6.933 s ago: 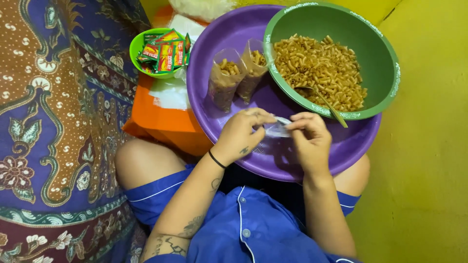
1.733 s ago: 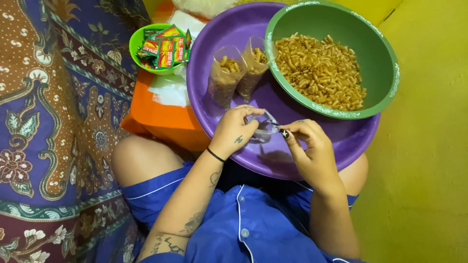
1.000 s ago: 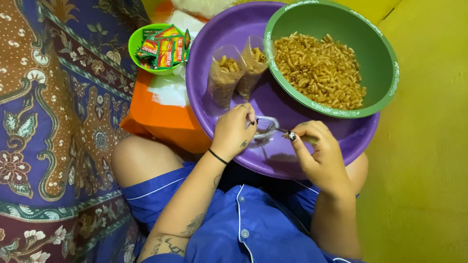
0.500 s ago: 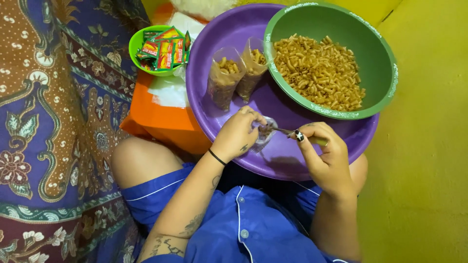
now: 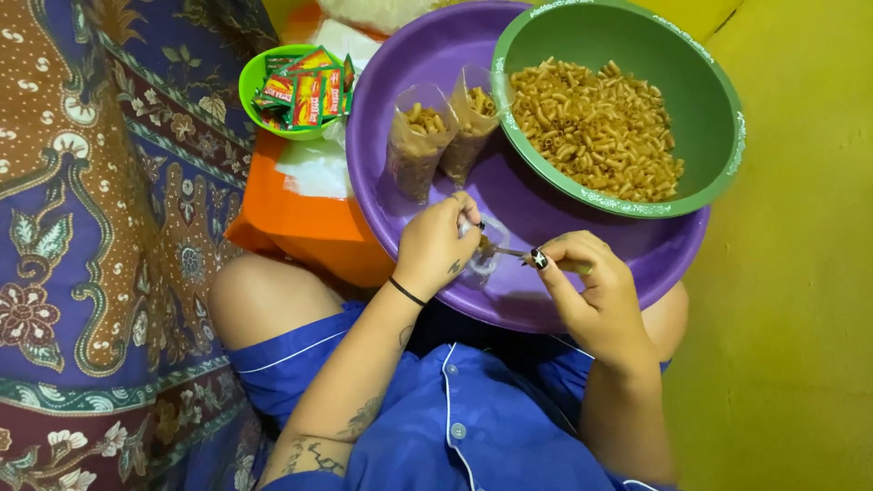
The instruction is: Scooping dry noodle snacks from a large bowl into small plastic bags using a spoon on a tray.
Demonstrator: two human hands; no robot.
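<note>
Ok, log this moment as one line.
left hand: holds clear bag | right hand: spoon at bag mouth | purple basin: two filled bags

a small clear plastic bag is held open and upright over the purple basin's floor, with a spoon's tip of macaroni poked into its mouth.

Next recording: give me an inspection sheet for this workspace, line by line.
Surface: purple basin across the person's lap, by an orange surface.
Job's things: small clear bag; spoon tipped at its mouth; green bowl of dry macaroni; two filled bags standing in the basin.
Clutter: small green bowl of sachets; white plastic.
Grips: left hand holds the bag; right hand holds the spoon.
Cables: nothing seen.
Surroundings: patterned cloth, yellow wall.
</note>
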